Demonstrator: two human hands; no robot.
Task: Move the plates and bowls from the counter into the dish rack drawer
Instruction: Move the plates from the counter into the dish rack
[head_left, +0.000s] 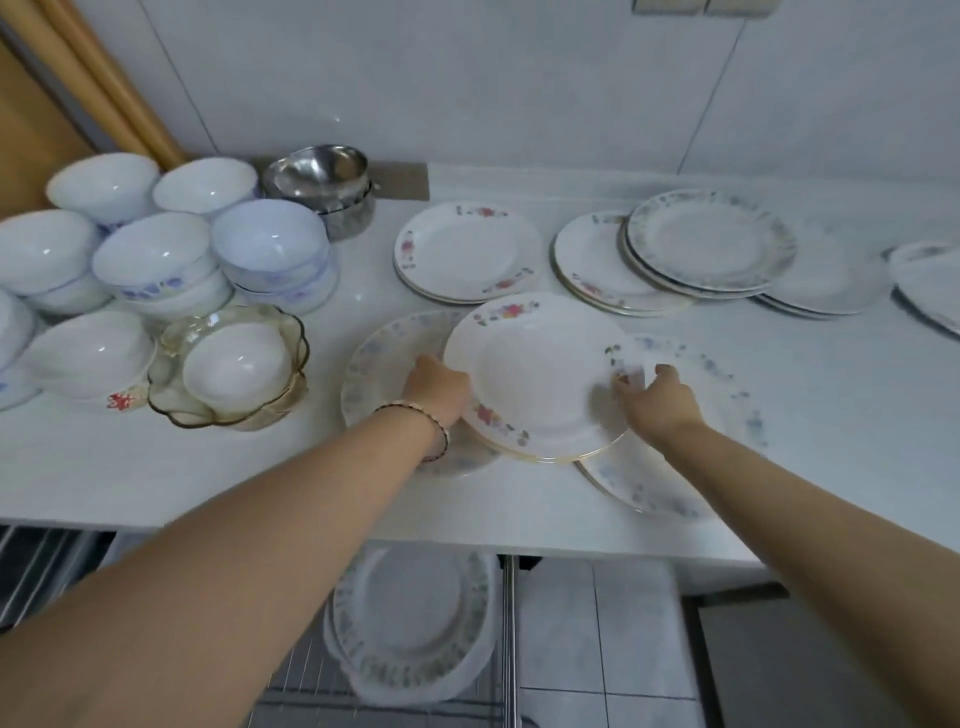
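Note:
A small stack of white plates with pink flowers (540, 364) sits tilted near the front of the white counter (156, 467). My left hand (435, 385) grips its left rim and my right hand (655, 396) grips its right rim. Under and beside it lie pale blue-flowered plates (691, 467). More plate stacks (467, 249) (711, 244) rest further back. White bowls (156, 254) are stacked at the left. Below the counter edge, the dish rack drawer (511, 623) holds plates with a green rim pattern (410, 623).
A glass scalloped bowl (291, 384) with a white bowl in it stands at the left front. Steel bowls (322, 176) sit against the tiled wall. Another plate (930, 280) lies at the far right. Floor tiles show right of the drawer.

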